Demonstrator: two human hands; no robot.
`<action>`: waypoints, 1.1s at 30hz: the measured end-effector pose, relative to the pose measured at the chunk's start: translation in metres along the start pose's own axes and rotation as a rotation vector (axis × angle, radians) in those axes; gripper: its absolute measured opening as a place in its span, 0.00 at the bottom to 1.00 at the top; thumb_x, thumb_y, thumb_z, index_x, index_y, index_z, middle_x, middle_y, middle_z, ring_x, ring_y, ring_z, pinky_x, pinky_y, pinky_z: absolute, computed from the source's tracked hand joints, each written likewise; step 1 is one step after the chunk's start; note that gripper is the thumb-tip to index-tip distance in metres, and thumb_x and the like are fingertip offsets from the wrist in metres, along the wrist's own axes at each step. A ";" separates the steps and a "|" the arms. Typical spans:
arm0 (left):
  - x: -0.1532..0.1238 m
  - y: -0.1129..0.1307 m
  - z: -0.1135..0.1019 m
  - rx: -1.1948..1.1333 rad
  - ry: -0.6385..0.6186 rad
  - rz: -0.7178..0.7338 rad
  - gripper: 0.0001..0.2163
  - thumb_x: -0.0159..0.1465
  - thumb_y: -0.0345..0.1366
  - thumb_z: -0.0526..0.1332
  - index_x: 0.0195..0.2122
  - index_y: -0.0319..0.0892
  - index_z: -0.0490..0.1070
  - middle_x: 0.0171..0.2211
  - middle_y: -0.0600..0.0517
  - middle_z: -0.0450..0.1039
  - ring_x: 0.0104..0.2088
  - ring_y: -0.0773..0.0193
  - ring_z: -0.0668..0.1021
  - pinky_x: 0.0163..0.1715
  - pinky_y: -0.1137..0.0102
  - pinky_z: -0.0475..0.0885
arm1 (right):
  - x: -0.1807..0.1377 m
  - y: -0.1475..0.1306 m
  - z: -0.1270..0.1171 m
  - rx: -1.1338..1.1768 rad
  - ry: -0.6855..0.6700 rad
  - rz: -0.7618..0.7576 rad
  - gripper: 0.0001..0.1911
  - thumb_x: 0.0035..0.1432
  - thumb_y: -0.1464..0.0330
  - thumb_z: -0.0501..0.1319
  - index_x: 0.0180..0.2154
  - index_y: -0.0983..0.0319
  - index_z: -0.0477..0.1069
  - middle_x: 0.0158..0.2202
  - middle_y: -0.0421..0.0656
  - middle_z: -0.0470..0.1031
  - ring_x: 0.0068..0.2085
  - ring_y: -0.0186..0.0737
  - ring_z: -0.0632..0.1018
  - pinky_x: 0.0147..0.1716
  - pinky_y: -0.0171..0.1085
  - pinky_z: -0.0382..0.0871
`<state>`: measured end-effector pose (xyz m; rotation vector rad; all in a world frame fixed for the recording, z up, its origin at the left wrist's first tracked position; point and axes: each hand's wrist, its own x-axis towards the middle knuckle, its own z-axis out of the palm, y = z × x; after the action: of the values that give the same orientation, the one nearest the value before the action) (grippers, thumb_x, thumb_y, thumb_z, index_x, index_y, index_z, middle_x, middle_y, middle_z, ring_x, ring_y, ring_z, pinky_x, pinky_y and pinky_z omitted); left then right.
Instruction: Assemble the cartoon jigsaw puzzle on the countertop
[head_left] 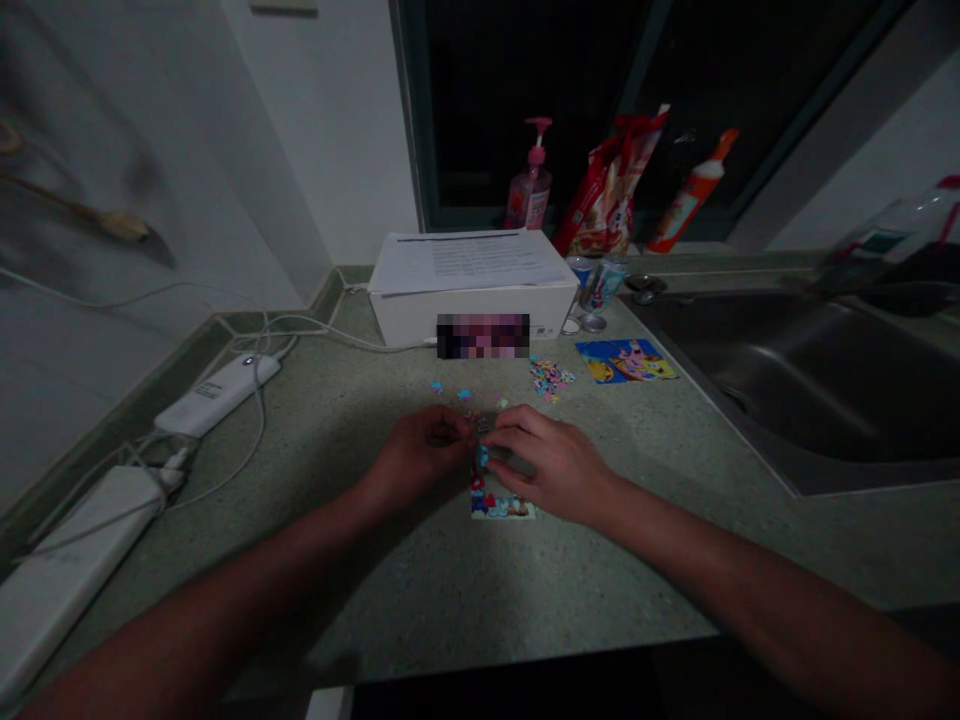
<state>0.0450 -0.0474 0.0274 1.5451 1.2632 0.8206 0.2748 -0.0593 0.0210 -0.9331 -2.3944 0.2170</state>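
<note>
The right hand (547,465) pinches a small blue jigsaw piece (481,457), too small to show its long axis, above a part-built puzzle (502,507) mid-bench (360,590). The curled left hand (421,452) is just beside it; loose pieces (551,380) lie farther back.

Left forearm (247,552) and right forearm (720,545) reaching forward, left hand (418,452) pinched, right hand (551,465) curled downward, almost touching

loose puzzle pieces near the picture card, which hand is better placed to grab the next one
Probably the right hand. The pile of loose puzzle pieces lies almost straight ahead of it, while the left hand sits farther away on the other side, with the right hand between it and the pile.
</note>
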 end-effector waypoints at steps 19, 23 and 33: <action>0.037 -0.030 -0.051 0.305 0.396 0.149 0.08 0.63 0.42 0.62 0.38 0.45 0.77 0.38 0.51 0.84 0.42 0.56 0.84 0.52 0.58 0.77 | -0.007 0.059 -0.045 0.069 0.049 0.208 0.09 0.62 0.68 0.64 0.45 0.57 0.77 0.50 0.49 0.75 0.43 0.46 0.79 0.39 0.44 0.77; 0.046 -0.042 -0.061 0.309 0.425 0.133 0.09 0.64 0.42 0.62 0.40 0.44 0.77 0.37 0.50 0.84 0.41 0.57 0.84 0.50 0.60 0.77 | -0.011 0.072 -0.054 0.050 -0.146 0.285 0.09 0.59 0.71 0.65 0.43 0.57 0.77 0.47 0.46 0.76 0.35 0.40 0.78 0.37 0.41 0.75; 0.046 -0.046 -0.058 0.310 0.399 0.168 0.09 0.62 0.42 0.63 0.38 0.45 0.77 0.38 0.49 0.84 0.41 0.55 0.84 0.49 0.58 0.76 | -0.011 0.063 -0.059 0.020 -0.374 0.281 0.07 0.58 0.71 0.64 0.40 0.58 0.75 0.40 0.43 0.75 0.38 0.41 0.77 0.38 0.40 0.70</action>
<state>-0.0117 0.0126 0.0002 1.8105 1.6241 1.1229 0.3504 -0.0230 0.0441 -1.3169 -2.5754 0.5640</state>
